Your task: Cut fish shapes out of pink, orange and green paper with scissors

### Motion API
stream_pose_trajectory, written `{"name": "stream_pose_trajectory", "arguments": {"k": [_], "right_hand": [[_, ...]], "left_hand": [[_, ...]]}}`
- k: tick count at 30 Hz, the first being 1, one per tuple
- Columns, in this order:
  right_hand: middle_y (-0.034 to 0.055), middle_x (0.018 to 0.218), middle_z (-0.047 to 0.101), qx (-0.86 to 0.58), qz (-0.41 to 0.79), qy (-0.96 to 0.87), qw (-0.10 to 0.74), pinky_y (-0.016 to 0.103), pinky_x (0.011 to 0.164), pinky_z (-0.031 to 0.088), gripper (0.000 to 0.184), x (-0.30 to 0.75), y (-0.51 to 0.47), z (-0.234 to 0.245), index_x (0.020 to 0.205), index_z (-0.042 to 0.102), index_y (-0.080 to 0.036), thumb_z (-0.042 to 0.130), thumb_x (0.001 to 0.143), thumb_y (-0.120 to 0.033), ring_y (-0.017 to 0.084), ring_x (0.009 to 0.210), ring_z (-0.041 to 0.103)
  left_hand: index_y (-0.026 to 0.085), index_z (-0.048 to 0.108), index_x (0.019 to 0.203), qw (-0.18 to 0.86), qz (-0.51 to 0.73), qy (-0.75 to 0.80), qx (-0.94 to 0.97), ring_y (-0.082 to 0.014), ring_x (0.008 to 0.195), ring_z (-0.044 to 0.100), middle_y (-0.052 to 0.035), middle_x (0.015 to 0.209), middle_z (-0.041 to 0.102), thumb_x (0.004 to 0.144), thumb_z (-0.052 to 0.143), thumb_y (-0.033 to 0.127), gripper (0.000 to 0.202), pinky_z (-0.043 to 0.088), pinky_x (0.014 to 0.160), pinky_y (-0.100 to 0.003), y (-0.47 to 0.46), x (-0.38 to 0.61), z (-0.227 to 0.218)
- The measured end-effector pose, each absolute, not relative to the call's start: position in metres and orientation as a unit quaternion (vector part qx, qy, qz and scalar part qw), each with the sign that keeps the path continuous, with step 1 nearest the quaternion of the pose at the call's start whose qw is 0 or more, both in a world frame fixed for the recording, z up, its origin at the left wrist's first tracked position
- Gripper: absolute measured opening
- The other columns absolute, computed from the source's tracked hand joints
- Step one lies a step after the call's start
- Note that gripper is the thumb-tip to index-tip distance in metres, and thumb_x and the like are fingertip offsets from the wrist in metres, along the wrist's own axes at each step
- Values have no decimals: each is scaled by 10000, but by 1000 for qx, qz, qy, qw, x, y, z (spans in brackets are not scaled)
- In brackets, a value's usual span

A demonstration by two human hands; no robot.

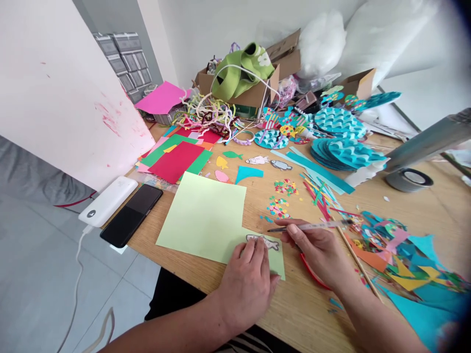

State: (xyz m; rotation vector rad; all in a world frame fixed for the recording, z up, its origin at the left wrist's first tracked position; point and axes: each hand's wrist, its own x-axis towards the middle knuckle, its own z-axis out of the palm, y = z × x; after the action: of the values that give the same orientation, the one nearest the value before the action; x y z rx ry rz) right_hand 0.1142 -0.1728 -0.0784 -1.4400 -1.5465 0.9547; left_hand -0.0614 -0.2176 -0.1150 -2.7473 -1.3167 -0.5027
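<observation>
My left hand [248, 282] lies on a light green paper [206, 215], its fingertips pressing on a small fish cutout [270, 242]. A dark outline runs around the fish, which sits on a strip at the paper's lower right. In my right hand [318, 247] is a slim clear pen [312, 226], held between thumb and fingers. Its dark tip points left, just above the table and the fish's upper side. Under the right hand shows the curved edge of a red thing [312, 274], mostly hidden.
A phone [131, 215] and white power bank [108, 201] lie at the table's left edge. Coloured paper sheets [176, 162], fish cutouts [257, 160] and confetti [279, 206] lie beyond. Paper scraps [405, 260], a wooden stick [358, 260], blue discs [346, 152] and tape [409, 179] are rightward.
</observation>
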Motion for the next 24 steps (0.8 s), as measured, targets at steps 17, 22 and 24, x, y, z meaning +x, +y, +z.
{"name": "stream_pose_trajectory", "arguments": {"k": [17,22,24], "right_hand": [[-11,527,514,-612,292,-664,315,241,424,316,396,90,-158,-93,660,531,-191,427,932,-460,123,457,430],[-19,526,483,-609,285,-671,312,243,437,304,393,90,-159,-93,650,510,-198,423,937,-452,122,468,402],[-23,523,477,-606,280,-676,312,242,440,302,392,90,-159,-94,647,507,-198,424,942,-443,120,469,395]], "left_hand": [[30,572,1228,-5,-174,-441,-881,-274,1192,496,-157,1291,582,907,500,414,506,405,978,-387,-217,-60,-118],[14,580,1217,11,-184,-431,-883,-273,1180,498,-159,1284,589,904,508,405,506,401,979,-384,-216,-60,-117],[12,585,1210,15,-183,-430,-884,-273,1182,496,-160,1283,590,905,507,407,506,398,981,-385,-216,-60,-116]]}}
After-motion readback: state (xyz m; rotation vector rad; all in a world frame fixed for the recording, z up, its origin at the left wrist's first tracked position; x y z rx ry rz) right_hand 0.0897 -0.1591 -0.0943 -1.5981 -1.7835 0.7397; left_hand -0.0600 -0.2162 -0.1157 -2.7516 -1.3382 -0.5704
